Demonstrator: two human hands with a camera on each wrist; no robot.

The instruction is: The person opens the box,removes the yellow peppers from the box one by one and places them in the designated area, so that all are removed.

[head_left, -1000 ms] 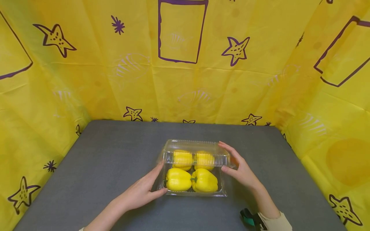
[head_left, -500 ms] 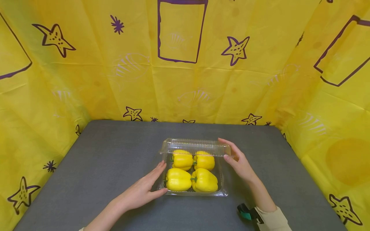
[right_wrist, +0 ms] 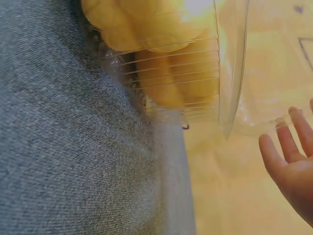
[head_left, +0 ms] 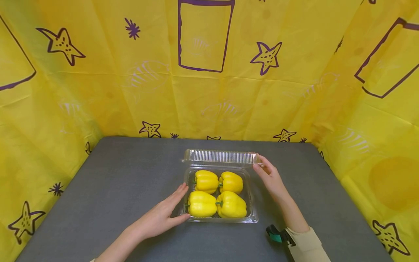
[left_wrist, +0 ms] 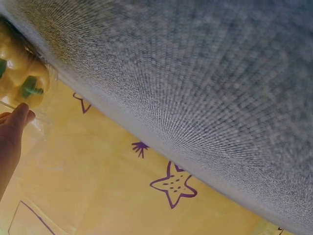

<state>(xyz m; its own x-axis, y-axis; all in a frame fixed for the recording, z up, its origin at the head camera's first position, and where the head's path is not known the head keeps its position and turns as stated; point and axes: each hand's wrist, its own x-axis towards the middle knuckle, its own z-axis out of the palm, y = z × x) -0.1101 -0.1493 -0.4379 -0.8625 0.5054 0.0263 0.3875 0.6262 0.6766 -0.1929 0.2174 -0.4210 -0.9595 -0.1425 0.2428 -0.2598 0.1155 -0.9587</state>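
A clear plastic clamshell container (head_left: 253,218) stands on the table with several yellow bell peppers (head_left: 202,204) inside, in two rows. Its ribbed lid (head_left: 222,156) is tilted up at the far side. My right hand (head_left: 271,180) pinches the lid's right corner between thumb and fingers; in the right wrist view, that hand (right_wrist: 296,171) shows beside the clear plastic. Along the container's left side rests my left hand (head_left: 162,216), fingers straight, thumb by the near left corner. The left wrist view catches only part of this hand (left_wrist: 10,137), near peppers with green stems (left_wrist: 30,87).
A dark grey cloth-covered table (head_left: 131,174) lies under everything. Yellow curtains (head_left: 209,91) with purple starfish drawings hang behind and at both sides. A black and green strap (head_left: 276,234) sits at my right wrist, by the sleeve.
The lid has swung up and back, away from the peppers, with my right hand following it upward. The back peppers are now uncovered. My left hand has hardly moved.
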